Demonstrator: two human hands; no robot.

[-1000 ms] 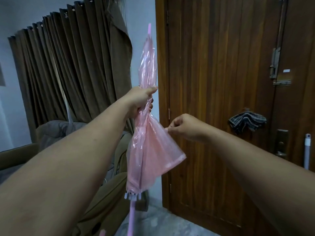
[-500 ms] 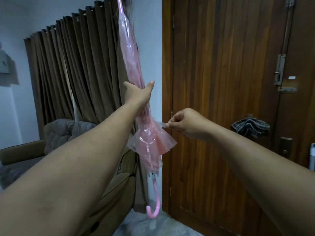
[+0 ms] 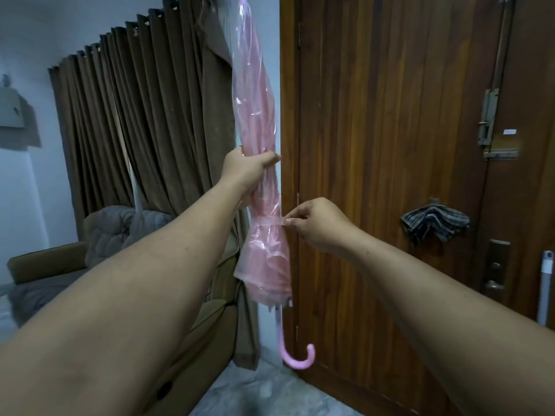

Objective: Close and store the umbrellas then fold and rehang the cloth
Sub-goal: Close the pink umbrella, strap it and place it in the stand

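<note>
My left hand (image 3: 249, 169) gripping the furled pink umbrella (image 3: 258, 127) upright, my right hand (image 3: 315, 226) pinching its clear strap (image 3: 274, 221) round the canopy

Pink translucent umbrella (image 3: 258, 115), closed, canopy twisted about the shaft, held upright with tip above and hooked pink handle (image 3: 295, 357) hanging below both hands. Left hand (image 3: 249, 169) grips the canopy at mid-length, thumb across the front. Right hand (image 3: 315, 225), lower and just right of the canopy, pinches the clear strap (image 3: 270, 221) that circles the folds. Right of the right hand: wooden door (image 3: 375, 145), striped cloth (image 3: 434, 222) bunched on its handle. Left of the left hand: brown curtain (image 3: 144, 115), armchair (image 3: 90, 256) below.
</note>
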